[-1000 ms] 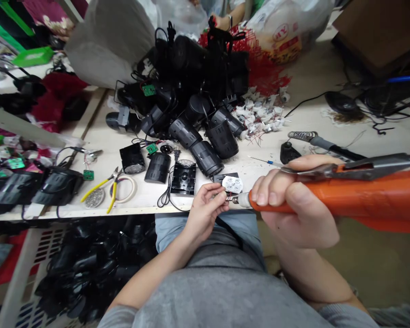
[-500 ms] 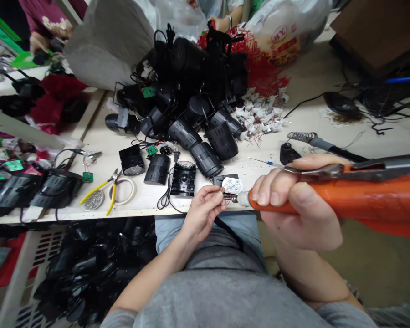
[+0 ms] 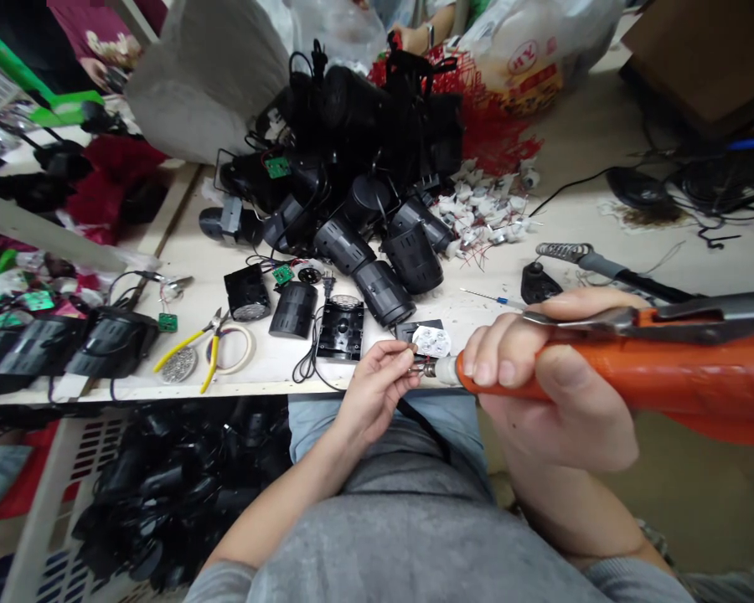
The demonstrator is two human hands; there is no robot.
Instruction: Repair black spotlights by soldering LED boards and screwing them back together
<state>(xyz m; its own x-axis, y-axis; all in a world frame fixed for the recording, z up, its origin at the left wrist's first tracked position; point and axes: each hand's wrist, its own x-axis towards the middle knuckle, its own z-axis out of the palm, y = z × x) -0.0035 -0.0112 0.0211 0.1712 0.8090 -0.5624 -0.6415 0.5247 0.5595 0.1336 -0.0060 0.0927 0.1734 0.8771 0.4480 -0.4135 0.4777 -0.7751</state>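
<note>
Pliers [image 3: 210,361] lie left of the casing [image 3: 340,329], which sits open, while the black lamps [image 3: 384,291] heaped beyond it look closed up — so this unit seems only part-way, its parts not yet joined. Just right of the casing, the left hand [image 3: 384,374] has thumb and fingertips pinched on something too small to make out, and the white plate [image 3: 432,342] rests loose beyond them. Farther right of the casing, the right hand [image 3: 559,394] wraps its fingers round the orange driver [image 3: 679,368] — tip at the left fingertips.
</note>
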